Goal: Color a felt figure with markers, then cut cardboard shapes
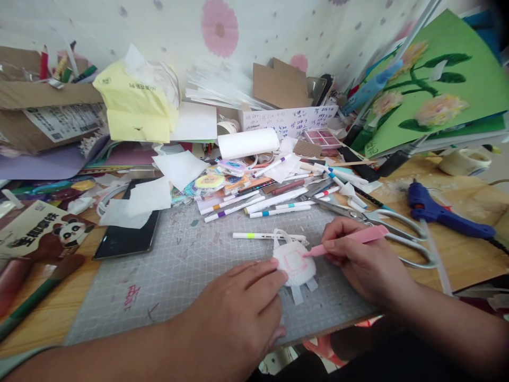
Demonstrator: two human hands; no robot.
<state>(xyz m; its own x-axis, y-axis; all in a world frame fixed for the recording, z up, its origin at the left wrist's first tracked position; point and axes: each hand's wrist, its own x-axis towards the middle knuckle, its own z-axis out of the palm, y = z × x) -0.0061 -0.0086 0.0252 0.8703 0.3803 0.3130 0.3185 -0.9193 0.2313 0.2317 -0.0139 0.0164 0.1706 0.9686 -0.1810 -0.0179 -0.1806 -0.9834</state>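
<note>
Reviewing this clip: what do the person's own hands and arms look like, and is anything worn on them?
Both hands are bare: no gloves, rings, watch or bracelets show on the left hand or the right hand. The forearms are uncovered as far as the frame shows. At the lower left edge a sliver of pale grey-green fabric lies along the left arm, possibly a sleeve edge. Fingernails look short and unpainted.

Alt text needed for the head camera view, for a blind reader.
The right hand draws with a pink marker on a small white paper piece that the left hand steadies on a grey cutting mat, amid scattered markers and scissors.
</note>
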